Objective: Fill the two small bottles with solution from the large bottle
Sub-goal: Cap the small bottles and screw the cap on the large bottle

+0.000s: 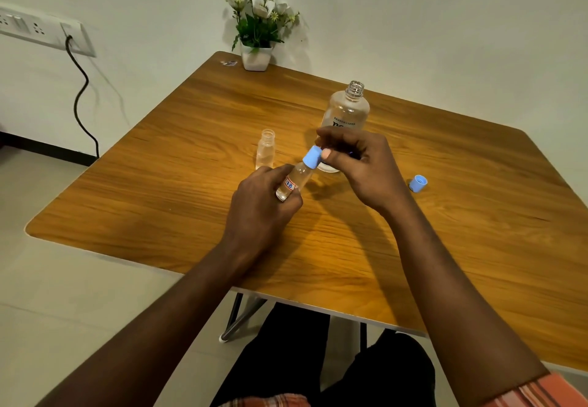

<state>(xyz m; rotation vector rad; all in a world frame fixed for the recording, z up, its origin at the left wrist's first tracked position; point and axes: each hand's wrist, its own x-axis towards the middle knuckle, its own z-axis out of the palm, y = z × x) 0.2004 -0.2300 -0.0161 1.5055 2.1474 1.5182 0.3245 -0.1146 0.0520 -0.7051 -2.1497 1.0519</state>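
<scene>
**A:** Head view, one entry. What's the reference?

**B:** The large bottle [348, 110]. It stands upright on the wooden table [191, 164], clear, with its neck uncapped. The right hand hides its base.

**A:** Hands?

**B:** The left hand [259, 206] is in front of the large bottle and a little to its left. Its fingers are curled round the lower body of the labelled small bottle [291, 184]. That bottle is tilted, neck leaning toward the large bottle. The right hand [362, 164] is directly in front of the large bottle, thumb and fingertips pinching the blue cap [312, 157] that sits on the tilted bottle's neck. I cannot tell how far the cap is screwed down.

**A:** The second one?

**B:** The open small bottle [265, 150] is upright and uncapped, left of the large bottle. It stands just beyond the left hand, not touching it. Fill level unclear.

**A:** Remaining items?

**B:** A loose blue cap [417, 183] lies on its side to the right of the large bottle, nearer the person and well apart from both hands. A flower pot [257, 58] stands behind and to the left of the large bottle, at the far table edge by the wall.
</scene>
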